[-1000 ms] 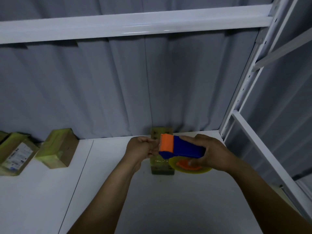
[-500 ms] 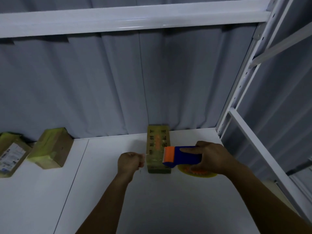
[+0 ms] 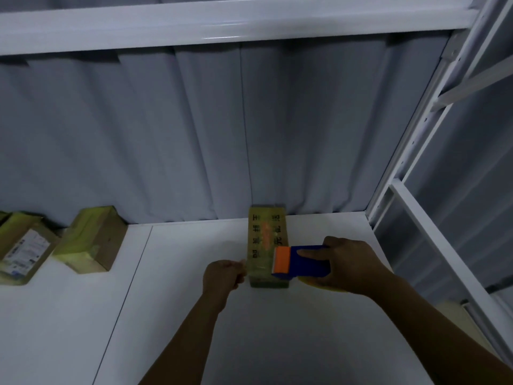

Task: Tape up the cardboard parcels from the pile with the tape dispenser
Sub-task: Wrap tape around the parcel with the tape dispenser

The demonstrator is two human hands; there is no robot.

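A narrow cardboard parcel [image 3: 267, 232] with black printed characters lies lengthwise on the white shelf [image 3: 277, 329], its far end against the grey curtain. My right hand [image 3: 350, 264] grips a blue tape dispenser [image 3: 308, 262] with an orange front, held over the parcel's near right side; its yellowish tape roll [image 3: 319, 284] shows below my fingers. My left hand [image 3: 222, 276] is just left of the parcel's near end, pinching the free end of the clear tape, which stretches across the parcel towards the dispenser.
Two more cardboard parcels lie at the back left, one wrapped in yellowish tape [image 3: 91, 240] and one with a white label [image 3: 23, 251]. A white rack upright [image 3: 410, 151] and side rail [image 3: 444, 245] bound the shelf on the right. A white beam [image 3: 222, 23] runs overhead.
Both hands have dropped from above the parcel to its near end. My left hand drew away to the left, stretching tape out of the dispenser across the parcel.
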